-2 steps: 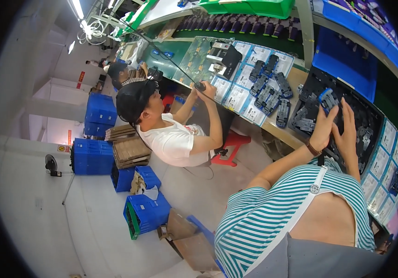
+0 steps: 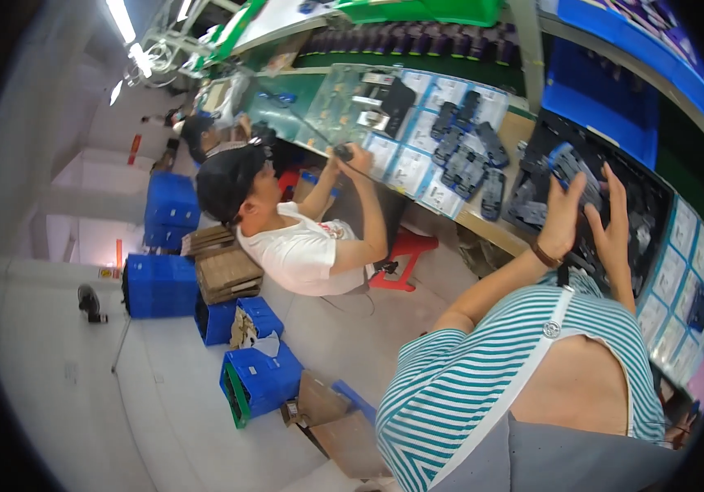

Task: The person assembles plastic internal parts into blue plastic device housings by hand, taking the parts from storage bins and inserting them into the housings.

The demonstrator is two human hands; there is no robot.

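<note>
My left hand (image 2: 561,217) is closed around the lower end of a blue-and-grey toy car body (image 2: 566,162), its grey side showing. The piece is held up over a black tray (image 2: 659,193) of loose dark plastic parts. Close beside it, my right hand (image 2: 613,238) is open above the tray, fingers stretched out and apart from the car body. To the left of the tray, several similar toy car bodies (image 2: 464,170) lie grouped on printed sheets (image 2: 408,170) and the wooden tabletop.
A blue bin (image 2: 602,102) stands behind the tray. More printed sheets (image 2: 670,283), with one dark piece (image 2: 700,307) on them, lie to the right. At the left a co-worker (image 2: 295,246) sits holding a dark tool (image 2: 343,152). A metal post (image 2: 530,57) rises behind the table.
The view has shifted slightly. The toy car body has turned in my left hand to show more of its grey side. My right hand's fingers have spread wider apart.
</note>
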